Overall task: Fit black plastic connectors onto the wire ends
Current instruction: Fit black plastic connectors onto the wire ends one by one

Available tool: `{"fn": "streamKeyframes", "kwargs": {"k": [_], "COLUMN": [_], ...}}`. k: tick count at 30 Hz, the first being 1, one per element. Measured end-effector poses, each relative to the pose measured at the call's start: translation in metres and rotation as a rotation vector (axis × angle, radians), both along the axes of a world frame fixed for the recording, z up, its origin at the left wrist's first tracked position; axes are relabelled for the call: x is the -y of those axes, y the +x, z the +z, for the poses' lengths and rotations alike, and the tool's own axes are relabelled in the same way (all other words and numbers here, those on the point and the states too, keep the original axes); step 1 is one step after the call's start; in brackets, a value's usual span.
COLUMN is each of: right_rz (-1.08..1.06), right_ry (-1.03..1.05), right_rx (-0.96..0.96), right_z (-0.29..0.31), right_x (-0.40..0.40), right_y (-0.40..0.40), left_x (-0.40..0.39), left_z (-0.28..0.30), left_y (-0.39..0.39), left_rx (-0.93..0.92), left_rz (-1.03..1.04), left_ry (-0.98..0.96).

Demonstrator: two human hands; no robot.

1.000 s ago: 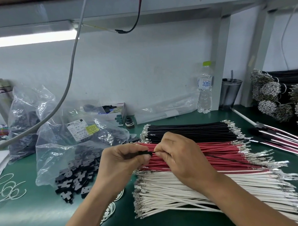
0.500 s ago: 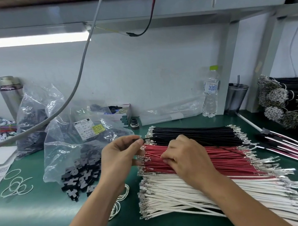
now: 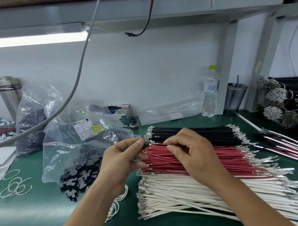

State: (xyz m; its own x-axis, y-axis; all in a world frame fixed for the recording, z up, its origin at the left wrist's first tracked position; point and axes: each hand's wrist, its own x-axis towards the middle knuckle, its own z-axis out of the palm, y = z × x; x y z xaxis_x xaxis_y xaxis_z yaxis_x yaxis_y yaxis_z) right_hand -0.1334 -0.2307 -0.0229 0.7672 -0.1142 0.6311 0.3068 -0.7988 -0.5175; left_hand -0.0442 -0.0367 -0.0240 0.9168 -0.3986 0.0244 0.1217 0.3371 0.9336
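My left hand [image 3: 123, 157] pinches a small black connector [image 3: 145, 146] between thumb and forefinger. My right hand [image 3: 190, 150] pinches a red wire [image 3: 158, 144] whose metal tip meets the connector. Both hands hover over three flat stacks on the green mat: black wires [image 3: 197, 133] at the back, red wires [image 3: 227, 160] in the middle, white wires [image 3: 180, 197] in front. Loose black connectors [image 3: 78, 178] spill from an open clear bag [image 3: 72, 153] to the left of my left hand.
More bagged parts [image 3: 31, 127] and a steel flask [image 3: 9, 93] stand at the back left. A water bottle [image 3: 210, 92] and a dark cup [image 3: 236, 97] stand at the back. Finished assemblies [image 3: 289, 144] and wire bundles [image 3: 278, 100] lie right. White loops [image 3: 15, 184] lie left.
My right hand has lifted off the red stack with one red wire and brought its tip to the connector in my left hand. The view has shifted slightly.
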Motion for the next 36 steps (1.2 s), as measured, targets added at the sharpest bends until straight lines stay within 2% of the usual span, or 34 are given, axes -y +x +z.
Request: {"fn": "streamKeyframes", "kwargs": {"k": [4,11,36], "right_rz": [0.009,-0.032,-0.023], "right_ry": [0.039,-0.004,-0.018], "right_rx": [0.058,0.106,0.186], "right_z": [0.0020,0.0000,-0.0015], "right_x": [-0.0002,-0.0003,-0.0026], "right_y": [-0.0040,-0.0053,-0.0054], "left_x": [0.0014,0.0004,-0.0021], "left_z": [-0.0007,-0.0009,0.0041], "left_y": [-0.0024,-0.0018,-0.0048], "left_rx": [-0.021,-0.035,-0.034], "left_rz": [-0.120,-0.172,-0.199], "left_ry": [-0.041,-0.074,-0.052]}}
